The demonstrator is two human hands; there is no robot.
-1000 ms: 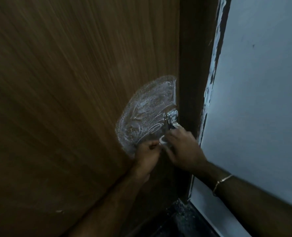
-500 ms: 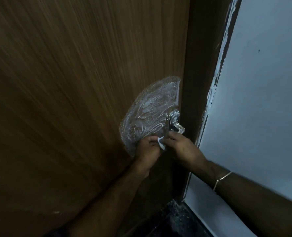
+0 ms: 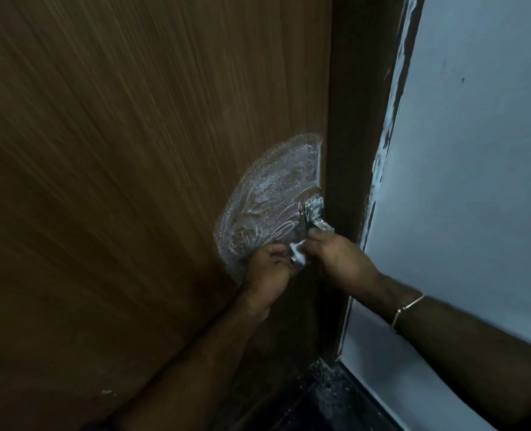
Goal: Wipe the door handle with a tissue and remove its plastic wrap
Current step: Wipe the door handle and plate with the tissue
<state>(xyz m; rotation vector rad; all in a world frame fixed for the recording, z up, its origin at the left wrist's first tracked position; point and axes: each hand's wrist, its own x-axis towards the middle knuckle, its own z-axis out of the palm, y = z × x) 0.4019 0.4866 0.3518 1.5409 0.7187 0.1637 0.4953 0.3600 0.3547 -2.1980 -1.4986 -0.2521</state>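
Seen from the head camera, two bare hands meet at the edge of a brown wooden door (image 3: 133,181), low on its right side, where a metal door handle (image 3: 316,214) sticks out beside the dark door frame (image 3: 354,119). The handle is covered in shiny, crinkled plastic wrap (image 3: 318,209). The left hand (image 3: 267,269) has its fingers curled around a small white tissue (image 3: 298,253), pinched against the lower end of the handle. The right hand (image 3: 338,259) reaches in from the right, its fingertips closed on the wrapped handle just below the exposed shiny part; exactly what they pinch, wrap or metal, cannot be told in the dim light. The two hands touch or nearly touch at the tissue. A thin gold bracelet (image 3: 408,307) circles the right wrist. On the door face just left of the handle spreads a pale, smeared, fan-shaped patch (image 3: 267,206). A light blue-grey wall (image 3: 475,181) fills the right side, and a dark floor (image 3: 320,399) shows at the bottom.
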